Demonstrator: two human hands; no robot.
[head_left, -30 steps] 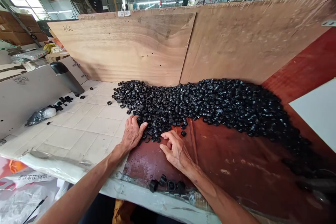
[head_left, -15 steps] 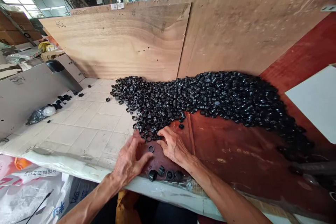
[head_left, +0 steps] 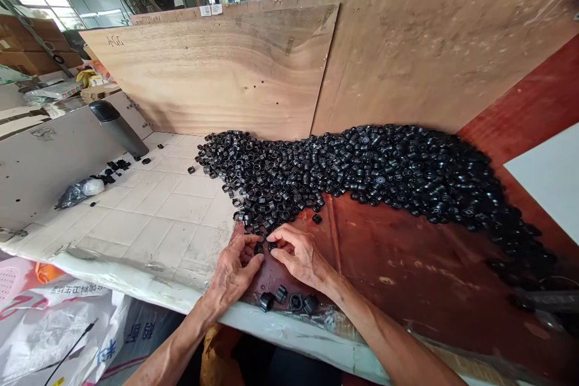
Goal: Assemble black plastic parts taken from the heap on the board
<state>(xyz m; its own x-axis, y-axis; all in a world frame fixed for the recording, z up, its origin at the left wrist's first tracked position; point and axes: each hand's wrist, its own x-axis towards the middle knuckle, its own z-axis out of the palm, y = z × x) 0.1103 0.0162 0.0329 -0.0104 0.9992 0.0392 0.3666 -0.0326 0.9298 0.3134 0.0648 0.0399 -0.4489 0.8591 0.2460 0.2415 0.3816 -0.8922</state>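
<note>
My left hand is at the front edge of the heap, its fingers and thumb curled around a small black plastic ring. Facing it, my right hand pinches another small black plastic piece between thumb and fingers. The two hands are close together, their fingertips nearly meeting. Just beyond them spreads a large heap of black plastic rings and caps. Several loose black caps lie nearer to me, by the front edge of the table. The fingers partly hide both held pieces.
A tall wooden board closes off the back. On the left, a dark bottle leans by the side panel, near a black plastic bag. A white sheet sits at the right. White sacks are below the front edge.
My hands have drawn closer together, and the fingers have closed on small black pieces. The loose ring that lay between the hands is no longer seen lying there. The view has shifted slightly.
</note>
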